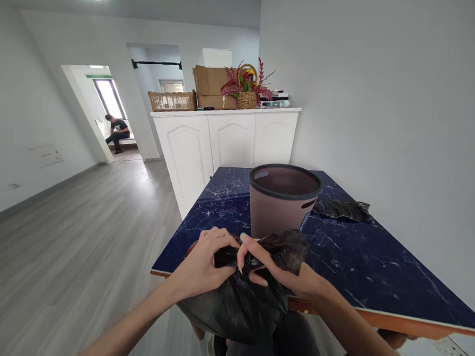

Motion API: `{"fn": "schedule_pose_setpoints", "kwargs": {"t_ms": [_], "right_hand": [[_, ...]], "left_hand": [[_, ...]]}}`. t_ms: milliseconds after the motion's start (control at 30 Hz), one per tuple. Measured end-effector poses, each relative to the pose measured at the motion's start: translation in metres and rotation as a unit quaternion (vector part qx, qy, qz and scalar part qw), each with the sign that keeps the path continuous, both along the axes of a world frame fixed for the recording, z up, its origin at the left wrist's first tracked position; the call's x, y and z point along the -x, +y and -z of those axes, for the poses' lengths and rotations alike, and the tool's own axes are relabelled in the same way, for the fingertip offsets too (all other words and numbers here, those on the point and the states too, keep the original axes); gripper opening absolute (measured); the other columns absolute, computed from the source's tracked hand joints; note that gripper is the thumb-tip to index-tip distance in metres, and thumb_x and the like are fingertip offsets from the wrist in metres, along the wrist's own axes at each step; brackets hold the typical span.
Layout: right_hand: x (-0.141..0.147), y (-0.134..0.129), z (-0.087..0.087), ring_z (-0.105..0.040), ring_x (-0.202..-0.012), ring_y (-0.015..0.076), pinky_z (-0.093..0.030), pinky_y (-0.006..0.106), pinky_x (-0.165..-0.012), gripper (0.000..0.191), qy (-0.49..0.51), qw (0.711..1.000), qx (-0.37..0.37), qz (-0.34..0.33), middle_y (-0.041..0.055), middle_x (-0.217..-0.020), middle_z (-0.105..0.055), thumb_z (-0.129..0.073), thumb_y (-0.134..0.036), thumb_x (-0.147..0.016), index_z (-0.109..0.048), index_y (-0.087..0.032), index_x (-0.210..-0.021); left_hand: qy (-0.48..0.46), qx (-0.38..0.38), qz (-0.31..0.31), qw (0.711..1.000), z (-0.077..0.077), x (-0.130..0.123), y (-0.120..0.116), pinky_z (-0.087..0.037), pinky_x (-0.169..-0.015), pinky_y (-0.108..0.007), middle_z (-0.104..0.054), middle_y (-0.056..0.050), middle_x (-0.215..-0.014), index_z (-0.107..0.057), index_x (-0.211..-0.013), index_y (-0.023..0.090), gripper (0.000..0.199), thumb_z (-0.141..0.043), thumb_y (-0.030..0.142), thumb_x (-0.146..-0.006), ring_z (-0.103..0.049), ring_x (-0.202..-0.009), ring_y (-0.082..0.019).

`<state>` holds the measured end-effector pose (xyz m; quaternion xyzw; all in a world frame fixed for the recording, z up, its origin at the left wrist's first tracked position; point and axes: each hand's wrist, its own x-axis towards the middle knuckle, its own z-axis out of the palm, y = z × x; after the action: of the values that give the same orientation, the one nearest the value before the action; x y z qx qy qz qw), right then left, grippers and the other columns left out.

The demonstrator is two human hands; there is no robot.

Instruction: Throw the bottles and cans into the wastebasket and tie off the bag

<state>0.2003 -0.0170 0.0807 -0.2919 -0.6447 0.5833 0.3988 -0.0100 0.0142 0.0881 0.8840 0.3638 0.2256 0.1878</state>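
Observation:
A black plastic bag [242, 311] hangs at the near edge of the dark blue marbled table, over my lap, its neck gathered between my hands. My left hand [209, 261] is closed on the bag's gathered top from the left side. From the right, my right hand [273, 265] pinches the twisted neck, with loose plastic bunched above its fingers. Just beyond my hands a pinkish-brown bin [278, 209] with a dark rim stands upright on the table. What the bag contains is hidden.
A crumpled black bag [343, 210] lies on the table [376, 265] right of the bin. Behind stands a white cabinet [233, 140] bearing cardboard boxes [173, 101] and a flower basket [247, 100]. A person [118, 132] sits in a far room at left.

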Motion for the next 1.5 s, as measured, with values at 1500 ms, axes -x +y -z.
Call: {"fn": "schedule_pose_setpoints", "kwargs": {"t_ms": [1500], "right_hand": [[-0.005,-0.025,0.086,-0.055,-0.075,0.0200,-0.043,0.034,-0.069,0.036,-0.223,0.829,-0.455,0.238,0.0048,-0.098,-0.067,-0.047,-0.008,-0.096,-0.047,-0.024,-0.128]], "left_hand": [[-0.237,0.092,-0.199,0.946,0.029,0.033,0.041,-0.052,-0.075,-0.027,-0.074,-0.004,-0.086,-0.074,-0.085,0.020,0.048,-0.060,0.065,-0.096,-0.066,-0.087,-0.023]]}}
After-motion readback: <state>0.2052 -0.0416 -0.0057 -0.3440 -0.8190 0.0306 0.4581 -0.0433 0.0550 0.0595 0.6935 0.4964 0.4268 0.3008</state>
